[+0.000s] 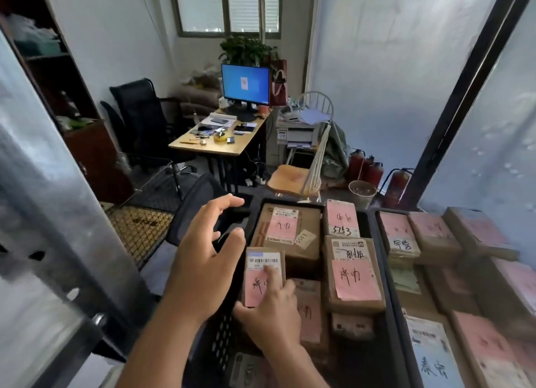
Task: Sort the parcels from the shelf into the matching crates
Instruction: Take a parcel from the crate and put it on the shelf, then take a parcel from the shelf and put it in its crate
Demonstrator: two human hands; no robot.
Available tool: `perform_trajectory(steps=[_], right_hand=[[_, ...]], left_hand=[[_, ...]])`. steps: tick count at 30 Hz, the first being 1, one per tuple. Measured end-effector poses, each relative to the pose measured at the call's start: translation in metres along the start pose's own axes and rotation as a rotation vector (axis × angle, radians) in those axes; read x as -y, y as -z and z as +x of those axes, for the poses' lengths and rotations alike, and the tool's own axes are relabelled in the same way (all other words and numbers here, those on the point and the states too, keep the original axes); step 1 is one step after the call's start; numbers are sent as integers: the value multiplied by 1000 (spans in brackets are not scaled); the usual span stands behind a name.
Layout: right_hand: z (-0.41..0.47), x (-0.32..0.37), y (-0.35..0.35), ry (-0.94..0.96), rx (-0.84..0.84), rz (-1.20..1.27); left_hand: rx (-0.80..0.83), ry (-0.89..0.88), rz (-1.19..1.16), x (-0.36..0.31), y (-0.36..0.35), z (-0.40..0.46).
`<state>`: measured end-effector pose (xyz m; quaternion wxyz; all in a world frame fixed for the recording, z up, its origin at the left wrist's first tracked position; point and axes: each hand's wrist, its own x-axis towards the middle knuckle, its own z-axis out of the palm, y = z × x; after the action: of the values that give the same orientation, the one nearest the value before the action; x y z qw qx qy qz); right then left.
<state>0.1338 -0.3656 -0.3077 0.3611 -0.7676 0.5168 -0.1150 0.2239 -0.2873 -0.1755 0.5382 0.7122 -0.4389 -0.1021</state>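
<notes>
A small parcel (pixel 264 276) with a pink handwritten label and a barcode sticker is being set into the black crate (pixel 224 332) at its near left corner, where other pink-labelled parcels are already stacked. The right hand (pixel 271 312) is the one with a grip on it: the thumb is curled under the near edge and a finger is laid flat across the label. The left hand (pixel 210 260) is held just beside the parcel's left side, fingers spread and loosely bent, with nothing gripped.

The parcel appears to be propped on the boxes beneath rather than seated flat, and it lies close against the crate's left wall. If the right hand is lifted before the parcel is bedded, a tilt or a slide into the gap beside the larger box (pixel 285 234) is judged likely. The stack inside looks uneven, so neighbouring parcels could be nudged out of place by a firm push.

A second crate (pixel 385 260) to the right is filled with parcels bearing different handwriting; a misread of the label would put this parcel with the wrong batch, though here the characters seem to match those on the box (pixel 355 274) alongside. An office chair is parked close to the left of the crate and could be knocked by the free arm.
</notes>
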Motion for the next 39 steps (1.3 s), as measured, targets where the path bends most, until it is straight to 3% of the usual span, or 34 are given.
perform_trajectory(steps=[5,9,17,21,29,39], right_hand=[[12,20,-27,-67,31,6],[15,19,-7,-40,93,23],[21,6,100,341,-110,-283],[6,-2,161,468,-101,-340],[-50,-24,220,712,-16,-347],[-245,10,173,1128,301,-326]], left_hand=[[40,0,-19,18,-4,34],[66,-18,-18,22,-12,41],[-10,-45,239,-2,-22,27],[-91,-31,392,-38,-38,3],[-305,51,544,-105,-54,-101],[-704,327,765,-178,29,-343]])
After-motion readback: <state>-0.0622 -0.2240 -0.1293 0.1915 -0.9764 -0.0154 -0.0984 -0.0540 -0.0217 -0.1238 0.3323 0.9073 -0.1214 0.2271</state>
